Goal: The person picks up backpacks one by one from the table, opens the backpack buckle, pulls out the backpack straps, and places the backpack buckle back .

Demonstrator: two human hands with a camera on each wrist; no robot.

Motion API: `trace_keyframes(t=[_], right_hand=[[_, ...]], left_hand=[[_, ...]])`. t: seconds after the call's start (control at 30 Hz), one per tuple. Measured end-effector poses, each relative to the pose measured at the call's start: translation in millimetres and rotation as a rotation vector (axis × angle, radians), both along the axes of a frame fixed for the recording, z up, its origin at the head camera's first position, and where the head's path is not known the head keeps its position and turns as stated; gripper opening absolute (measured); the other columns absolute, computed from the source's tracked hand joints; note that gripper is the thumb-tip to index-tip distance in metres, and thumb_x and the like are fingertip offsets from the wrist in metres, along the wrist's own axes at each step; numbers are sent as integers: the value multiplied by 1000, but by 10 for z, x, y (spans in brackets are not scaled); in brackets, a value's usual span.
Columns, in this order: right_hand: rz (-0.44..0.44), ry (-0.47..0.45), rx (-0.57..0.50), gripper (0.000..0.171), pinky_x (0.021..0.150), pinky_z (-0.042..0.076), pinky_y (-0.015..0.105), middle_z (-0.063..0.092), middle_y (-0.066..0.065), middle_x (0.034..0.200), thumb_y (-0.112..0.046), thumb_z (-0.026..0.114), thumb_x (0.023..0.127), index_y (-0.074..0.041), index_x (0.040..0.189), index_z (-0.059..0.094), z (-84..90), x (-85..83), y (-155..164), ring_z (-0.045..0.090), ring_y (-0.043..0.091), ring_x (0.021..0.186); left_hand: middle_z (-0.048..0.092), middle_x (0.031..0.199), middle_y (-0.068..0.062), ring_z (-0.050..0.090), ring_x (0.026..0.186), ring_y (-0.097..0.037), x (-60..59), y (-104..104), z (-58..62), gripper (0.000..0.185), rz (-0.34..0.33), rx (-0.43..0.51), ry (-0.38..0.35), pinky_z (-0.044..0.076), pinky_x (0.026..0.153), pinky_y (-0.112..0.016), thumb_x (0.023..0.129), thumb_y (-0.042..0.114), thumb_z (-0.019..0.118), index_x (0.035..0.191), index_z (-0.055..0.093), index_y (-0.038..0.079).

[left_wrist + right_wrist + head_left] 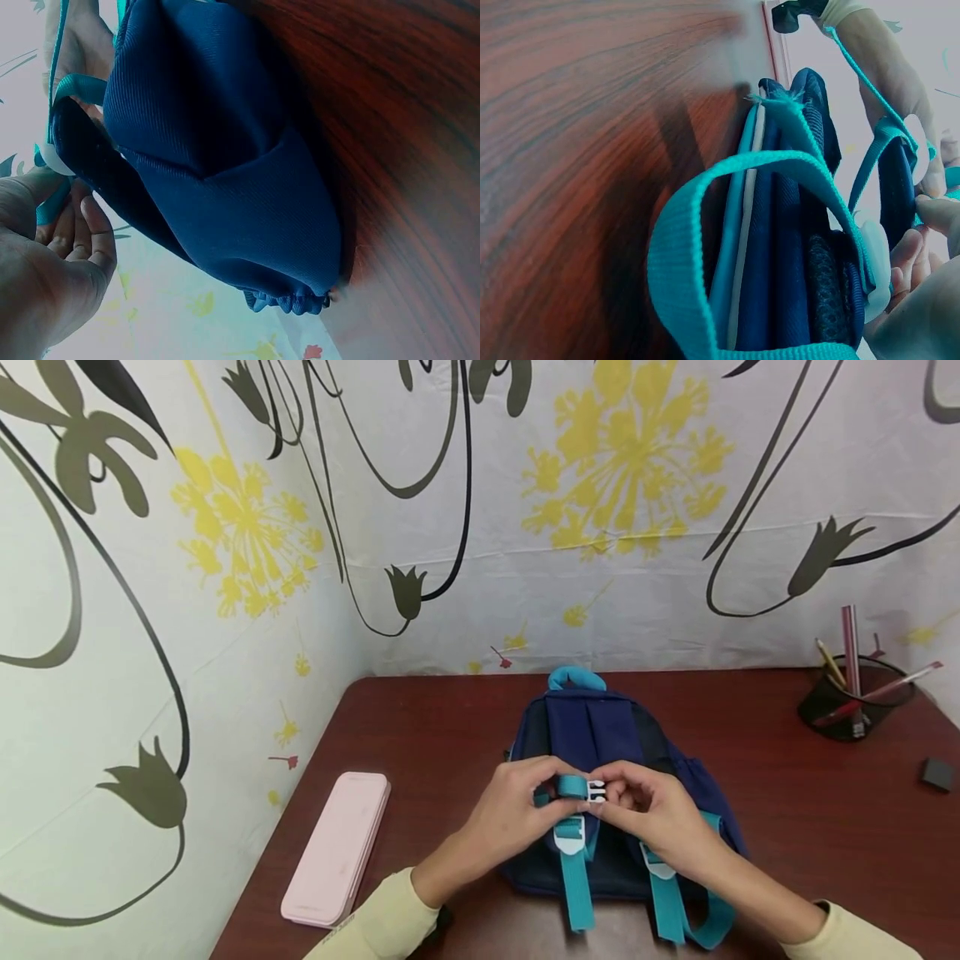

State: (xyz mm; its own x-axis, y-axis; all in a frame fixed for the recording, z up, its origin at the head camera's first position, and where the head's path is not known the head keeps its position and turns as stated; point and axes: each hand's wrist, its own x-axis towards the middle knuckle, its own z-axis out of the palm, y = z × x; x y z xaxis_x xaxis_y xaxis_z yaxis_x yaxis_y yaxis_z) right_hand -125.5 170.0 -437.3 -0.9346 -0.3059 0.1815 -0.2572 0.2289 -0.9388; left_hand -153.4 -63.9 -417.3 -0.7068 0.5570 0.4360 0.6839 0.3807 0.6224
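A navy blue backpack [600, 727] lies on the table, its straps facing up. Over it, my left hand [510, 797] pinches a looped teal strap [572, 787] between thumb and index finger. At the end of that strap is a small white buckle [596, 791], which my right hand [663, 814] pinches by thumb and index finger. Both hands' fingertips nearly meet there. Below hang two teal shoulder-strap tails, one through a white adjuster [570, 835]. In the left wrist view, the backpack's side [225, 165] covers much of the right hand.
A pink case [337, 847] lies on the dark red table [435, 718] to the left. At the back right stands a black mesh cup [855, 697] holding pens and pencils. A small dark block [937, 774] sits near the right edge. Patterned cloth [480, 527] hangs behind.
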Motion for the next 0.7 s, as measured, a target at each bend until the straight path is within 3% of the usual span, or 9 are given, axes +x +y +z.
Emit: trace_keyframes(t=[0.2, 0.43, 0.7], right_hand=[[25, -27, -20, 11, 56, 47, 33, 65, -2, 85, -13, 68, 104, -5, 112, 70, 16, -25, 24, 54, 18, 62], [46, -203, -58, 26, 61, 48, 36, 71, 0, 90, -22, 66, 106, 0, 119, 71, 61, -33, 60, 53, 23, 66], [25, -266, -109, 32, 64, 45, 37, 64, -3, 82, -25, 62, 109, 1, 124, 70, 83, -13, 60, 50, 27, 70]], left_hand=[[78, 113, 9, 65, 90, 6, -13, -3, 8, 21, -7, 7, -10, 60, 75, -21, 96, 27, 80, 115, 75, 20], [77, 112, 12, 62, 86, 5, -12, -17, 11, 23, -16, -8, -10, 58, 72, -20, 97, 30, 79, 118, 75, 23], [77, 113, 13, 66, 97, 9, -10, -20, 7, 21, -39, -29, -6, 56, 79, -14, 98, 30, 78, 118, 75, 24]])
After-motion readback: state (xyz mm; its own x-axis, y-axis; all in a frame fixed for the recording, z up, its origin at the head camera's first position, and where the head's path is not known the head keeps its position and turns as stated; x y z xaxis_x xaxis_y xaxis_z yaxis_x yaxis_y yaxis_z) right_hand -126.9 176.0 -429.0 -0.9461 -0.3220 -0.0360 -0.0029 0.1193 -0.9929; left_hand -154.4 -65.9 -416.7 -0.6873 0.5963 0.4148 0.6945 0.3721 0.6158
